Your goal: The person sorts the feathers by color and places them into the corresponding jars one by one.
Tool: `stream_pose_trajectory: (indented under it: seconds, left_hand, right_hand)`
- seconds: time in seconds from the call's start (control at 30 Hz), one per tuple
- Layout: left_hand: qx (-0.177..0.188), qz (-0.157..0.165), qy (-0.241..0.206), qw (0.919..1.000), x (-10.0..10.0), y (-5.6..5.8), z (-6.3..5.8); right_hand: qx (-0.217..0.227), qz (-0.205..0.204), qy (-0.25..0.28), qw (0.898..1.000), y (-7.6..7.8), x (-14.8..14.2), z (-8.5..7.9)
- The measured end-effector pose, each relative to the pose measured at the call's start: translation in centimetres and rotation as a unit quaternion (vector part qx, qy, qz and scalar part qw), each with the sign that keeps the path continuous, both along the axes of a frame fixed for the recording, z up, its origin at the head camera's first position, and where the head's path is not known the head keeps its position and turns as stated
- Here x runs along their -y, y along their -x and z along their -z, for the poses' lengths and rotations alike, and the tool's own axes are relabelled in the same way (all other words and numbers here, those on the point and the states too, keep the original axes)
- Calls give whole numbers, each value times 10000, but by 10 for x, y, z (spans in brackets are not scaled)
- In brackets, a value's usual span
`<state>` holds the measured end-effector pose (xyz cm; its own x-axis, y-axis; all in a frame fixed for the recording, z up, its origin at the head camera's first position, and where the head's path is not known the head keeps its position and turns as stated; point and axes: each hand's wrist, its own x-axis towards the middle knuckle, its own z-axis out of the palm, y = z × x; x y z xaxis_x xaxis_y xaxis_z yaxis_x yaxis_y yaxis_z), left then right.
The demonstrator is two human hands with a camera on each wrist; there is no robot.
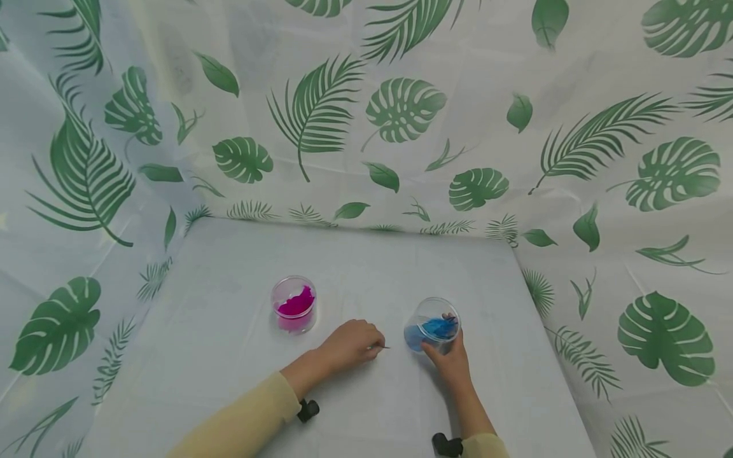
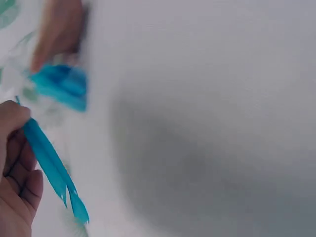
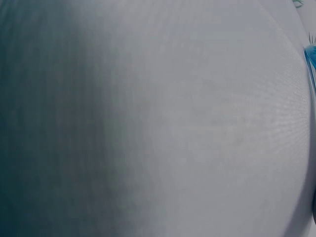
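Note:
Between thumb and fingers, my left hand [image 1: 352, 343] pinches a blue feather [image 2: 47, 158] by its quill. In the head view only a thin dark end of that feather shows, just left of a clear plastic cup [image 1: 413, 313]. My right hand [image 1: 455, 366] grips this cup from the near right side, thumb in front. Blue feathers [image 1: 439, 328] lie inside the cup, which looks tilted. In the left wrist view the right hand [image 2: 59, 29] and the blue feathers are blurred. The right wrist view catches only a bit of blue [image 3: 311, 54] at its right edge.
Left of the hands, a second clear cup [image 1: 277, 292] stands on the white table [image 1: 229, 394] with magenta feathers [image 1: 298, 301] in it. A leaf-printed curtain [image 1: 401, 159] encloses the table at the back and both sides.

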<state>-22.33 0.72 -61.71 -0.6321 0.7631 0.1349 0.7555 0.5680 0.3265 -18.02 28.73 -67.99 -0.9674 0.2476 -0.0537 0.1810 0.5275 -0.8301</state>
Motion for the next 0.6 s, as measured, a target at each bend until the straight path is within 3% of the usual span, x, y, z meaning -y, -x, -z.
stream_pose_trajectory:
  seconds: [0.03,0.1,0.2,0.3,0.47,0.6]
  left_hand:
    - [365,-197,-375,9984,1,3,-3]
    - [986,-539,-1076,9878,3,8,-10]
    - [1468,-892,-1722,9700,5,15,-18]
    - [1573,-1044,-1950,9625,6,21,-23]
    - [1353,-1031,-2171,9612,-3,32,-34]
    - [1331,-1021,-2431,9554,-19,43,-50]
  right_hand:
    - [-13,-6,6,10000,0,0,0]
    - [-32,-14,22,10000,0,-1,1]
    - [-34,-23,41,10000,1,-1,1]
    - [18,-26,25,10000,1,-1,0]
    - [46,-3,48,10000,0,0,-3]
    - [36,-4,72,10000,0,0,-3]
